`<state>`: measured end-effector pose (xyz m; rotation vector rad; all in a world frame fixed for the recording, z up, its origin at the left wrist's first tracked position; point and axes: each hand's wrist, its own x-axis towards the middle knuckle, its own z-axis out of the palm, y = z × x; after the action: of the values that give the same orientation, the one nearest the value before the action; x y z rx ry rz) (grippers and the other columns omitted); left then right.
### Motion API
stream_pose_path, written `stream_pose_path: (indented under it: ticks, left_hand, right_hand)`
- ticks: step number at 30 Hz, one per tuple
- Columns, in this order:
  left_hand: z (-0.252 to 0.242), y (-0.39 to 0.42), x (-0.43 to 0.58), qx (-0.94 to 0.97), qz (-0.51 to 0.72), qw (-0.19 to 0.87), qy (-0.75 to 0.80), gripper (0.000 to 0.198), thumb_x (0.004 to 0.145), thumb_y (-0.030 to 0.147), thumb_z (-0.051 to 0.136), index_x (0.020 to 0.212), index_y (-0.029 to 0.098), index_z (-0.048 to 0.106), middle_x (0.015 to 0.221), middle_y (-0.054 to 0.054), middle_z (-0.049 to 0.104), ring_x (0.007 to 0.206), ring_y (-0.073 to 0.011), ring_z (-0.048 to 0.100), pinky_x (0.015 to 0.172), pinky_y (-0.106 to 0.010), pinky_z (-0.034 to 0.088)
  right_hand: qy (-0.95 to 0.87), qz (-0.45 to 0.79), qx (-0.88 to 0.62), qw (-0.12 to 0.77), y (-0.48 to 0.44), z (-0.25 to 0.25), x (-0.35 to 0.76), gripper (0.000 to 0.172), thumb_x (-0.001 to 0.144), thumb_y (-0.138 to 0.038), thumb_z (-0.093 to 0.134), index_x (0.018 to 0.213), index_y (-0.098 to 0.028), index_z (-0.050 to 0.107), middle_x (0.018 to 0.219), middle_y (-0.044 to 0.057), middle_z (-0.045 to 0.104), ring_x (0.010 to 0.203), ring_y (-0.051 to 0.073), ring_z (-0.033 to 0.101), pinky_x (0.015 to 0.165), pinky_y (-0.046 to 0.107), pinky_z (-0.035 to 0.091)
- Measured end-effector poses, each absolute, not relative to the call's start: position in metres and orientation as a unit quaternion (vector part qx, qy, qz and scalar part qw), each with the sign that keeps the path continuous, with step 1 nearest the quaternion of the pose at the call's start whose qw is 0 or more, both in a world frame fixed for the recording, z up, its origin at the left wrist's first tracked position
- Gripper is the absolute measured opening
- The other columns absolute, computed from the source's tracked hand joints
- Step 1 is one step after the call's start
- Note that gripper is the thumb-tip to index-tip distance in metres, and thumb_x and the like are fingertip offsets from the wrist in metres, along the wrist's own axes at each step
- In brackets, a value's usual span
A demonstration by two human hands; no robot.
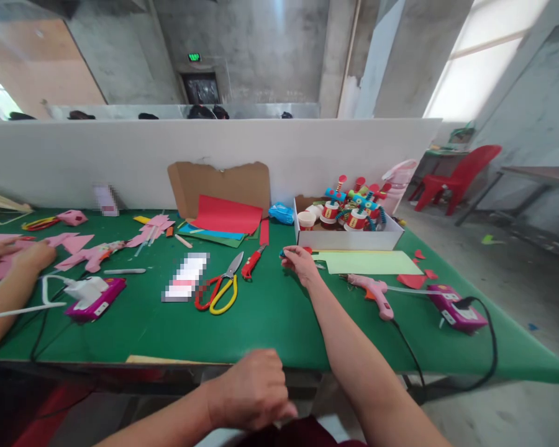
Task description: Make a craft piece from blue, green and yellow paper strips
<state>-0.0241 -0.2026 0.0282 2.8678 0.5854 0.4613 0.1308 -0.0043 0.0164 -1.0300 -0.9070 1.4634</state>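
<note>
My right hand (300, 264) reaches over the green table, its fingertips pinched on a small dark blue-green piece (282, 253) whose kind I cannot make out. Just right of that hand lies a pale green sheet (370, 262). A red-handled utility knife (253, 264) and scissors (220, 288) with one red and one yellow handle lie to its left. Slightly blurred, my left hand (251, 388) is closed in a loose fist at the table's front edge. Its back faces me, so whatever it may hold is hidden.
A white box (349, 240) holds several paper-cup figures (356, 218). At right are a pink glue gun (375, 295) and a purple power strip (456, 310) with a cable. Coloured sheets (228, 215) lie at the back. Another person's hands (32, 256) work on pink sheets at left.
</note>
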Motion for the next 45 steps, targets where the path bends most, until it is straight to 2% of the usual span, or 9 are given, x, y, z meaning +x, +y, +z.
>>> stream_pose_path:
  ticks: [2, 4, 5, 7, 13, 23, 31, 36, 45]
  left_hand:
    - [0.045, -0.179, -0.022, 0.944, 0.193, 0.080, 0.255, 0.029, 0.088, 0.021, 0.036, 0.087, 0.022, 0.066, 0.066, -0.005, 0.062, 0.063, -0.0170, 0.054, 0.064, -0.031, 0.043]
    - [0.062, -0.139, -0.020, 0.897, 0.259, 0.098, 0.344, 0.045, 0.086, 0.009, 0.030, 0.120, 0.024, 0.056, 0.099, -0.008, 0.063, 0.088, -0.0175, 0.058, 0.076, -0.031, 0.046]
    - [0.068, -0.114, -0.019, 0.869, 0.306, 0.122, 0.370, 0.046, 0.085, 0.010, 0.033, 0.125, 0.023, 0.052, 0.113, -0.009, 0.059, 0.096, -0.0171, 0.056, 0.082, -0.031, 0.046]
    - [0.070, -0.062, -0.015, 0.799, 0.395, 0.159, 0.424, 0.042, 0.082, 0.016, 0.042, 0.122, 0.020, 0.055, 0.122, -0.011, 0.053, 0.084, -0.0142, 0.058, 0.078, -0.029, 0.048]
    - [0.030, 0.027, 0.009, 0.623, 0.500, 0.269, 0.538, 0.023, 0.079, 0.017, 0.046, 0.092, 0.017, 0.066, 0.083, -0.005, 0.066, 0.069, -0.0139, 0.059, 0.069, -0.027, 0.049]
    - [0.005, -0.012, 0.002, 0.545, 0.447, 0.511, 0.492, 0.023, 0.074, 0.020, 0.058, 0.097, 0.015, 0.059, 0.072, 0.000, 0.061, 0.049, -0.0074, 0.054, 0.046, -0.018, 0.043]
    - [0.017, -0.082, 0.011, 0.462, 0.499, 0.527, 0.509, 0.038, 0.076, 0.020, 0.055, 0.115, 0.018, 0.053, 0.107, -0.009, 0.061, 0.066, -0.0100, 0.060, 0.058, -0.023, 0.050]
    - [0.017, -0.096, 0.014, 0.492, 0.490, 0.484, 0.533, 0.026, 0.074, 0.021, 0.056, 0.099, 0.015, 0.062, 0.095, -0.007, 0.066, 0.072, -0.0132, 0.060, 0.064, -0.025, 0.049]
    - [0.009, -0.074, 0.009, 0.493, 0.506, 0.476, 0.523, 0.028, 0.070, 0.025, 0.062, 0.096, 0.014, 0.067, 0.088, -0.007, 0.068, 0.068, -0.0135, 0.061, 0.062, -0.025, 0.049]
  right_hand:
    - [-0.384, 0.617, -0.427, 0.538, -0.005, 0.016, 0.130, 0.021, 0.060, -0.028, 0.075, 0.073, -0.019, 0.061, 0.058, -0.002, 0.064, 0.050, 0.008, 0.057, 0.058, 0.024, 0.051]
    - [-0.390, 0.615, -0.420, 0.542, -0.005, 0.016, 0.129, 0.022, 0.059, -0.029, 0.076, 0.071, -0.018, 0.061, 0.059, -0.002, 0.064, 0.052, 0.009, 0.058, 0.060, 0.024, 0.050]
    - [-0.395, 0.613, -0.415, 0.544, -0.006, 0.016, 0.129, 0.022, 0.058, -0.030, 0.076, 0.071, -0.018, 0.062, 0.060, -0.002, 0.064, 0.054, 0.009, 0.059, 0.061, 0.024, 0.050]
    - [-0.409, 0.607, -0.402, 0.550, -0.006, 0.014, 0.128, 0.024, 0.057, -0.031, 0.076, 0.072, -0.018, 0.063, 0.061, -0.002, 0.064, 0.057, 0.010, 0.061, 0.064, 0.025, 0.050]
    - [-0.410, 0.578, -0.415, 0.571, -0.001, 0.002, 0.124, 0.029, 0.052, -0.033, 0.078, 0.072, -0.019, 0.062, 0.066, -0.003, 0.063, 0.058, 0.011, 0.060, 0.067, 0.028, 0.050]
    - [-0.383, 0.557, -0.433, 0.596, 0.008, -0.005, 0.123, 0.035, 0.052, -0.042, 0.078, 0.073, -0.020, 0.060, 0.063, -0.002, 0.064, 0.059, 0.014, 0.060, 0.063, 0.029, 0.050]
    - [-0.371, 0.553, -0.440, 0.602, -0.054, 0.007, 0.121, 0.022, 0.063, -0.033, 0.073, 0.078, -0.021, 0.063, 0.073, 0.000, 0.065, 0.067, 0.015, 0.062, 0.068, 0.030, 0.050]
    - [-0.354, 0.578, -0.438, 0.591, -0.087, 0.000, 0.114, 0.020, 0.063, -0.030, 0.072, 0.079, -0.021, 0.062, 0.076, 0.000, 0.065, 0.069, 0.014, 0.060, 0.066, 0.027, 0.049]
    - [-0.369, 0.557, -0.446, 0.595, -0.073, 0.000, 0.112, 0.022, 0.062, -0.032, 0.071, 0.079, -0.021, 0.060, 0.077, 0.000, 0.065, 0.073, 0.015, 0.060, 0.070, 0.028, 0.050]
